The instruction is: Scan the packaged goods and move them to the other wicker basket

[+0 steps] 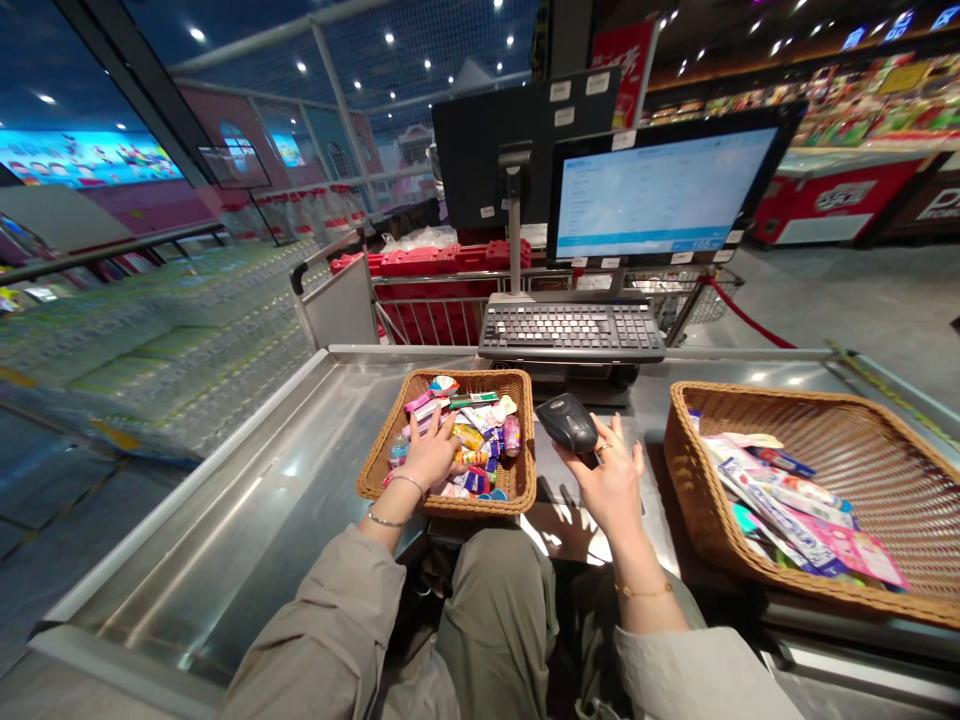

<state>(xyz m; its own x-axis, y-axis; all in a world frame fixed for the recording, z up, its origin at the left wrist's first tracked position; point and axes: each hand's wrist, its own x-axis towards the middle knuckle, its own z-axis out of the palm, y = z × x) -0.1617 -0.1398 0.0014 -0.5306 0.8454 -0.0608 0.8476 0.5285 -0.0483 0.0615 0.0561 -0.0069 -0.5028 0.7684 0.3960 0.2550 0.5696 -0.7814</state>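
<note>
My left hand (433,452) reaches into a small wicker basket (517,492) filled with several small colourful packets (474,440); its fingers curl over the packets, and I cannot make out whether they grip one. My right hand (611,478) is wrapped round a black handheld barcode scanner (568,421), held above the steel counter between the two baskets. A larger wicker basket (694,470) at the right holds several flat packets and tubes (787,510).
A steel checkout counter (247,520) surrounds me. A keyboard (571,330) and a lit till screen (660,195) stand behind the baskets, with a second dark screen (487,140) facing away. Red shopping baskets (435,265) and a trolley sit beyond. Shop shelves lie at the far right.
</note>
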